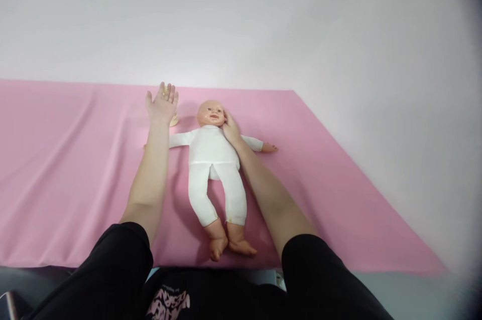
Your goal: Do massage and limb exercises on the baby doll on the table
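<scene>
A baby doll (213, 154) in a white suit lies on its back on a pink sheet (68, 169), head away from me, feet toward me. My right hand (230, 130) rests against the side of the doll's head and shoulder. My left hand (162, 103) reaches past the doll's outstretched arm with fingers spread, over a small pale object (173, 120) that is mostly hidden under the palm. Whether the hand touches it I cannot tell.
The pink sheet covers the table up to a white wall (241, 19) at the back. Its right edge (361, 169) runs diagonally toward me. My black sleeves (120, 270) fill the bottom of the view.
</scene>
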Available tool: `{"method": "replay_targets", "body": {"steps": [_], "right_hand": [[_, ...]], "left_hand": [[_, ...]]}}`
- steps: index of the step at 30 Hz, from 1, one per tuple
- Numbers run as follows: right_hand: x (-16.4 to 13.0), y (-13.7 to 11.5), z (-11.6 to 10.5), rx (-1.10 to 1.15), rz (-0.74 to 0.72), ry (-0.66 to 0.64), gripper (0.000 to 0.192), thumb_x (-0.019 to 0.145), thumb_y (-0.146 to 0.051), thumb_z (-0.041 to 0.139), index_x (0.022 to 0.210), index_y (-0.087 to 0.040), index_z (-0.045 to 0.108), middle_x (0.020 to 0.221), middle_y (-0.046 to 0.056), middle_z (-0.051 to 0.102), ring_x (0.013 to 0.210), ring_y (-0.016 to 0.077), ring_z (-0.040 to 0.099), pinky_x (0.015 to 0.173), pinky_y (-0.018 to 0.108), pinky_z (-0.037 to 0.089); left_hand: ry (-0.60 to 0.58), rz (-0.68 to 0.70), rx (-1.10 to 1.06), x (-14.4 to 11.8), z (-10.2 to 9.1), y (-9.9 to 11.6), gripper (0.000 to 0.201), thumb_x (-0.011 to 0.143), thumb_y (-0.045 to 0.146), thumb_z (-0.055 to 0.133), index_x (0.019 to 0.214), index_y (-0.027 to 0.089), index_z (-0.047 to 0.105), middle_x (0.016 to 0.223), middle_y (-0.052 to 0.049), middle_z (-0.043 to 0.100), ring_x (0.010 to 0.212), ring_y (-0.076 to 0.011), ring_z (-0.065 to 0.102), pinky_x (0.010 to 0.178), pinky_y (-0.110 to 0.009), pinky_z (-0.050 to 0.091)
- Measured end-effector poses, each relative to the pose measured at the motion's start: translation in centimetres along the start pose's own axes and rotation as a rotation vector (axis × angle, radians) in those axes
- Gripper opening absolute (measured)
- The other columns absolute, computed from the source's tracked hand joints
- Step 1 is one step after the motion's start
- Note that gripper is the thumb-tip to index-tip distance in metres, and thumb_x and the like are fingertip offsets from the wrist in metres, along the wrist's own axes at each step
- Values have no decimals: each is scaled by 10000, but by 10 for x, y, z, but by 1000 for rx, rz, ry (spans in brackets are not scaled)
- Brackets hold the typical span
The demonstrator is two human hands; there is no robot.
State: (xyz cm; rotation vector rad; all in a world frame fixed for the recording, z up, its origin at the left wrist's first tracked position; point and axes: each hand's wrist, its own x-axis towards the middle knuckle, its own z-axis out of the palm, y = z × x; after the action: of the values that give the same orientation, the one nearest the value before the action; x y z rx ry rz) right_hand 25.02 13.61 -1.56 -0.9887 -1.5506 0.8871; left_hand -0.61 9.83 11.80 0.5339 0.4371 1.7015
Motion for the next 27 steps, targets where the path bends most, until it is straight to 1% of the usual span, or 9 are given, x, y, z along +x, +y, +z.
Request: {"method": "replay_targets", "body": {"steps": [2,5,10,15,18,21,22,24,27], "right_hand": [[-1,-3,-1,10,30,24,636,896,-314,540,1520,-265,425,1485,68,603,1384,242,562,1242,521,368],[-3,-8,-1,-17,51,2,671,892,-339,537,1542,-251,395,1518,81,570,1399,237,545,1250,521,342],[-7,-18,-2,-51,41,-10,692,901,-352,533,1563,-234,368,1529,90,558,1405,227,540,1260,499,325],[-5,-18,-2,-46,59,-11,702,903,-397,545,1558,-210,374,1543,105,540,1420,229,521,1253,484,335],[-1,-16,-4,-30,93,67,670,924,-435,487,1538,-183,394,1569,128,500,1449,231,485,1250,473,338],[0,-25,-6,-20,79,172,622,952,-432,405,1517,-173,419,1594,122,456,1509,215,400,1287,449,265],[-1,-32,-7,-12,54,192,608,962,-427,381,1515,-177,421,1600,111,448,1526,205,371,1300,440,235],[-5,-53,-5,17,-6,197,590,987,-424,335,1524,-192,410,1617,81,429,1548,187,330,1317,426,196],[-14,-92,4,44,-47,206,591,1029,-481,268,1552,-228,375,1657,25,369,1581,179,265,1328,415,182]], "left_hand": [[8,10,29,2,1,0,567,1022,513,204,1325,225,587,1340,-118,629,1364,-186,565,1116,-307,482],[27,27,83,6,0,1,550,1038,466,201,1308,215,608,1315,-118,627,1348,-165,571,1131,-289,458],[41,55,190,12,-5,0,582,1054,483,171,1277,235,648,1255,-116,649,1273,-157,614,1137,-298,446],[46,53,203,11,-4,-2,594,1050,465,143,1239,256,666,1259,-105,664,1270,-150,616,1133,-288,453],[101,1,154,9,1,1,562,1040,411,155,1233,267,664,1313,-86,656,1286,-143,613,1121,-265,467],[162,-33,113,7,8,5,541,1031,342,170,1305,241,625,1413,-78,611,1342,-147,582,1121,-283,472],[154,-25,127,6,10,5,539,1029,322,173,1331,229,609,1432,-79,600,1362,-155,568,1127,-303,471],[84,5,204,3,17,-2,534,1025,302,184,1359,216,592,1447,-76,597,1397,-185,544,1141,-354,469],[-101,37,400,-5,33,-36,527,1025,332,210,1388,222,576,1488,-51,576,1438,-261,507,1171,-452,455]]}}
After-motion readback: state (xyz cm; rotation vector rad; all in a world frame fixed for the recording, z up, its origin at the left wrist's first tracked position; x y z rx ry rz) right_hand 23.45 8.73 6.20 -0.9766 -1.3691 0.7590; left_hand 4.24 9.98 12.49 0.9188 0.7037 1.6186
